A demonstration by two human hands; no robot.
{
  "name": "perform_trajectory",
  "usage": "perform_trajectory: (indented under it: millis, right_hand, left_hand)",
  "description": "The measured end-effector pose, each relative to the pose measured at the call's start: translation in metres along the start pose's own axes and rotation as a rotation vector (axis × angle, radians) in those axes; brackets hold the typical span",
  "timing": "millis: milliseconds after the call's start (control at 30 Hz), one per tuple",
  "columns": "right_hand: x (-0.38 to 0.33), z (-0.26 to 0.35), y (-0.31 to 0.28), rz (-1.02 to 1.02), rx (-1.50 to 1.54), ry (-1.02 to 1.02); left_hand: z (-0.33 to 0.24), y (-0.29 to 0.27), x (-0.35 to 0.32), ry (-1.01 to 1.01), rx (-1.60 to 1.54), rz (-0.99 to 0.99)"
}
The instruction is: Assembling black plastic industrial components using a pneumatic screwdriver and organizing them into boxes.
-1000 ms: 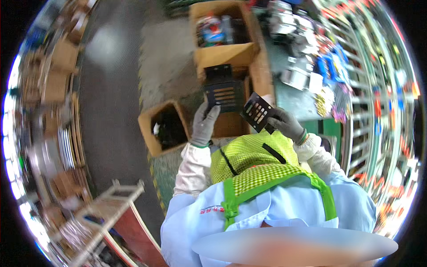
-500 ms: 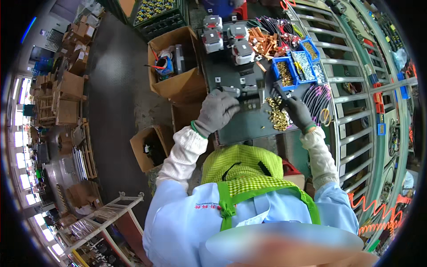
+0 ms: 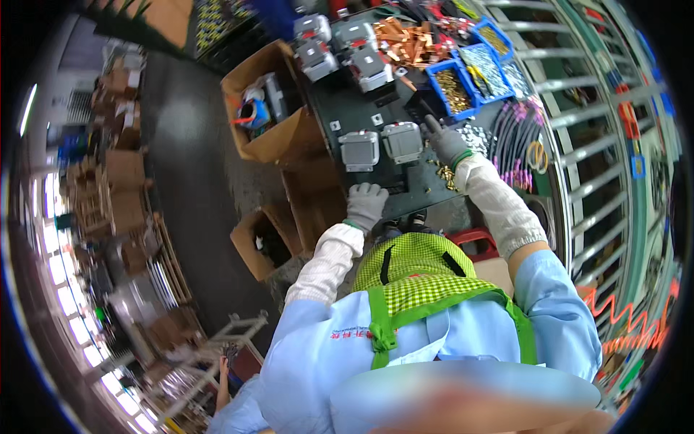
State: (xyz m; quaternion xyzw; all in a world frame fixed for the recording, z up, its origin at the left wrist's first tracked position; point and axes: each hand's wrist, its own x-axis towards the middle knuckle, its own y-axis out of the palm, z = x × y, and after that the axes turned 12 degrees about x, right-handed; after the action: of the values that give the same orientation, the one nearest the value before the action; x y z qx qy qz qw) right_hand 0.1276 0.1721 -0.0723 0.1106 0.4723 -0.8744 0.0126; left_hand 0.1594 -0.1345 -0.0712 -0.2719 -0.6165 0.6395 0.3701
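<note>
Both hands have come off the dark parts they gripped a moment ago and now sit apart on the workbench (image 3: 340,108), a dark green top crowded w/ parts. Beside its left edge stands an open cardboard box (image 3: 278,141) holding blue and orange items; a smaller open box (image 3: 253,242) sits on the floor nearer the person. At the bench's far right corner are blue bins (image 3: 463,72) of small metal pieces, w/ a heap of copper-coloured strips (image 3: 405,40) just left of them. Two grey housings (image 3: 381,145) lie side by side mid-bench (more of the same kind at the far edge).

Left hand (image 3: 365,205), grey-gloved, rests at the near edge just below the left housing, fingers curled loosely down on the bench top, nothing visibly in its grasp. Right hand (image 3: 446,141), also gloved, lies just right of the right housing, fingers stretched toward a dark block; whether it pinches anything I can't tell. Small brass pieces (image 3: 448,176) are scattered by its wrist, near the bench's right edge.
</note>
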Motion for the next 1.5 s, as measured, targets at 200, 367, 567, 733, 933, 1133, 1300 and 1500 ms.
perform_trajectory:
  millis: [200, 367, 567, 733, 933, 1133, 1300, 1500]
  right_hand:
    - [-0.087, -0.002, -0.005, -0.106, 0.232, -0.177]
    - [-0.216, -0.030, 0.016, -0.165, 0.355, 0.178]
    - [-0.426, -0.062, 0.088, -0.119, 0.453, 0.736]
    - [-0.532, -0.058, 0.148, -0.198, 0.649, 1.068]
    - [-0.569, -0.076, 0.174, -0.240, 0.818, 1.266]
    - [-0.591, -0.189, 0.152, -0.604, 0.746, 1.260]
    - [-0.603, -0.311, 0.129, -1.463, 0.852, 1.379]
    - [-0.633, -0.420, 0.127, -1.503, 0.133, 1.414]
  left_hand:
    - [-0.004, 0.019, -0.012, -0.090, -0.073, 0.711]
    - [-0.025, 0.027, 0.013, -0.096, -0.098, 0.825]
    - [-0.046, -0.010, 0.048, 0.269, -0.156, 1.052]
    - [-0.102, 0.000, 0.102, 0.195, -0.280, 0.390]
    - [-0.126, 0.072, 0.131, 0.152, -0.100, 0.719]
    - [-0.108, 0.100, 0.136, -0.050, -0.232, 0.586]
    - [-0.133, 0.100, 0.142, -0.277, -0.314, 0.404]
    - [-0.169, 0.103, 0.148, -0.410, -0.266, 0.344]
